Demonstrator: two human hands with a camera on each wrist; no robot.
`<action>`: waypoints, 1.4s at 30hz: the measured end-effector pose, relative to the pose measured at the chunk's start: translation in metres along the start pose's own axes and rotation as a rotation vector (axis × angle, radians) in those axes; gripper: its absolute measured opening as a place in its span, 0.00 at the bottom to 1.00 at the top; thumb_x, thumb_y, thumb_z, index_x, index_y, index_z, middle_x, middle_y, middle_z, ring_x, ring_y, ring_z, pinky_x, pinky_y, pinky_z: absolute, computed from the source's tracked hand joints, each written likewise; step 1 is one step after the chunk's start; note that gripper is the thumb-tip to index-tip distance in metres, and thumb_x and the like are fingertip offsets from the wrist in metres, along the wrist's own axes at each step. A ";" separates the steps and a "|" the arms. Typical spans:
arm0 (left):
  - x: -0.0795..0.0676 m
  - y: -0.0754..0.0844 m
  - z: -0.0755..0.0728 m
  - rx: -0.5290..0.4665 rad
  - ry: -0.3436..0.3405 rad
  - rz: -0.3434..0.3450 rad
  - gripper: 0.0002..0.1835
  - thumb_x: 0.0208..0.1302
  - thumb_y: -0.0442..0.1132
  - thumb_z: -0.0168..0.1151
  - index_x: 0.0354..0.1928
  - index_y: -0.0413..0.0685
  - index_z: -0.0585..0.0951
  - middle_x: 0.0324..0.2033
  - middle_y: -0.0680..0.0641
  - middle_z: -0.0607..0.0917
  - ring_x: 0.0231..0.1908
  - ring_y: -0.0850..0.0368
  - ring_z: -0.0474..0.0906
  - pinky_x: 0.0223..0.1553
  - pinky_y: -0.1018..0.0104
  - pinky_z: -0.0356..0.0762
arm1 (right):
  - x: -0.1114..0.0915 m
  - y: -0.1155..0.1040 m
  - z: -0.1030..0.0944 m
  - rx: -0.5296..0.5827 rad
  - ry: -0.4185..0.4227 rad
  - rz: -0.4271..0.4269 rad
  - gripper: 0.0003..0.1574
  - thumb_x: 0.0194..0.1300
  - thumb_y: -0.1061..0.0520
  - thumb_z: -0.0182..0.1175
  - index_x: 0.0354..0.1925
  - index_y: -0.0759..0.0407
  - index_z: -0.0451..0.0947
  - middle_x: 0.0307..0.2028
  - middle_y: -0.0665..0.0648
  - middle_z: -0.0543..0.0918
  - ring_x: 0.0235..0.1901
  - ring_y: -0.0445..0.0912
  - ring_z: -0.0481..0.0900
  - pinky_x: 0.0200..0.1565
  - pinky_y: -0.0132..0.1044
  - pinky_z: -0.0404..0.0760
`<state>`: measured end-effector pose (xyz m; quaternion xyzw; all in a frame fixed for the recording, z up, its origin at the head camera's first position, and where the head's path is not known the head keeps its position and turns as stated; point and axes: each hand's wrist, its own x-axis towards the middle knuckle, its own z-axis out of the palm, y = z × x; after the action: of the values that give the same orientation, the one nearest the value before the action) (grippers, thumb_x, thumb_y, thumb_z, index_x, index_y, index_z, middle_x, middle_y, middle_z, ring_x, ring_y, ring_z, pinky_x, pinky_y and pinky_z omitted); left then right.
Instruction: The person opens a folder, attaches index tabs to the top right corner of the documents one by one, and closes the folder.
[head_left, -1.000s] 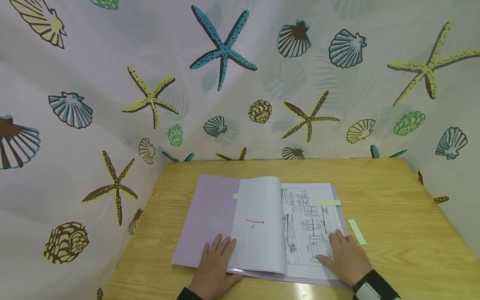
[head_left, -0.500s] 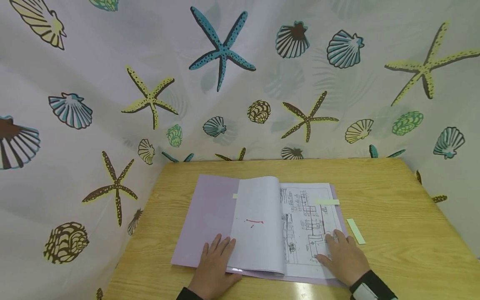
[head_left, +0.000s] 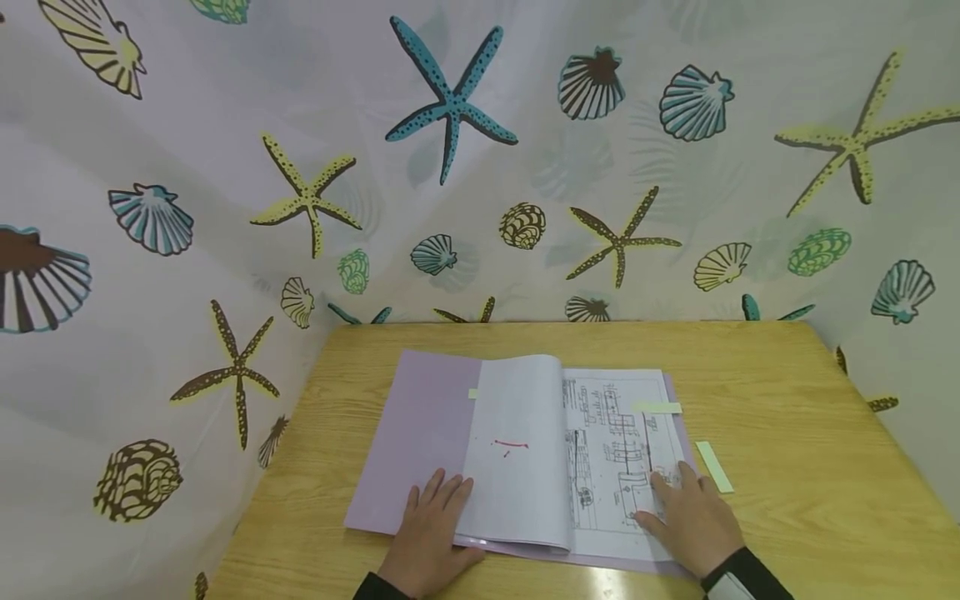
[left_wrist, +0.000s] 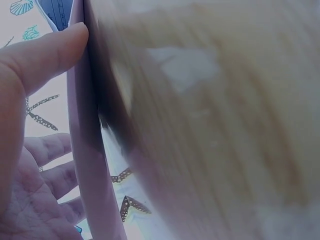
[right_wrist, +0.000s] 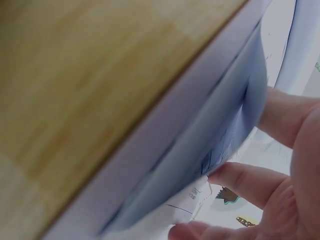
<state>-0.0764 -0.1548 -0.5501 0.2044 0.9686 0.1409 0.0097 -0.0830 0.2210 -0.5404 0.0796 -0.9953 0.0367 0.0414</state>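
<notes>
A lilac folder [head_left: 420, 417] lies open on the table. White pages [head_left: 517, 492] with red pen marks are turned to its left side. On its right side a page with a line drawing [head_left: 600, 433] faces up. My left hand [head_left: 429, 533] rests on the folder's lower left, fingers spread; the left wrist view has its thumb by the folder's edge [left_wrist: 87, 165]. My right hand [head_left: 697, 521] touches the drawing page's lower right, index finger bent, thumb apart from it. Seen from the right wrist, the page [right_wrist: 240, 125] bulges up near the thumb.
A pale green strip [head_left: 657, 407] sticks across the drawing page's right edge. Another strip [head_left: 714, 467] lies on the wooden table [head_left: 795, 417] right of the folder. A small tab [head_left: 472, 393] shows at the turned pages' left edge. A shell-patterned cloth [head_left: 480, 183] hangs behind.
The right hand's index finger has bent and drawn back slightly on the drawing page. The left hand and folder stay in place; the head view shifts slightly.
</notes>
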 end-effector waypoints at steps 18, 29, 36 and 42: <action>-0.001 0.000 -0.002 0.017 0.037 0.027 0.50 0.46 0.64 0.67 0.69 0.48 0.61 0.65 0.43 0.67 0.67 0.41 0.50 0.60 0.31 0.52 | -0.002 0.006 0.007 0.129 -0.033 0.104 0.50 0.46 0.30 0.66 0.54 0.67 0.73 0.53 0.83 0.64 0.44 0.77 0.68 0.37 0.69 0.73; -0.002 -0.002 -0.002 0.022 0.037 0.013 0.50 0.46 0.64 0.68 0.68 0.48 0.62 0.65 0.42 0.67 0.67 0.42 0.50 0.61 0.33 0.52 | 0.008 0.014 -0.034 0.618 -0.047 0.122 0.57 0.66 0.38 0.54 0.71 0.66 0.33 0.59 0.75 0.63 0.49 0.66 0.73 0.42 0.59 0.78; -0.005 -0.003 -0.003 0.019 0.065 0.017 0.50 0.46 0.64 0.68 0.68 0.48 0.62 0.64 0.42 0.68 0.67 0.42 0.52 0.62 0.35 0.53 | 0.012 0.013 -0.055 0.968 -0.187 0.180 0.49 0.73 0.34 0.35 0.71 0.69 0.34 0.66 0.77 0.52 0.61 0.69 0.58 0.53 0.64 0.68; -0.007 -0.005 -0.005 0.023 0.096 0.024 0.49 0.46 0.64 0.67 0.68 0.47 0.63 0.63 0.42 0.69 0.66 0.42 0.53 0.62 0.36 0.54 | 0.017 0.013 -0.054 1.209 -0.314 0.173 0.53 0.69 0.29 0.17 0.70 0.72 0.34 0.69 0.76 0.43 0.66 0.67 0.41 0.61 0.65 0.51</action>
<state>-0.0722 -0.1636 -0.5473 0.2091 0.9670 0.1398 -0.0409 -0.0979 0.2356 -0.4861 0.0126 -0.7957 0.5840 -0.1604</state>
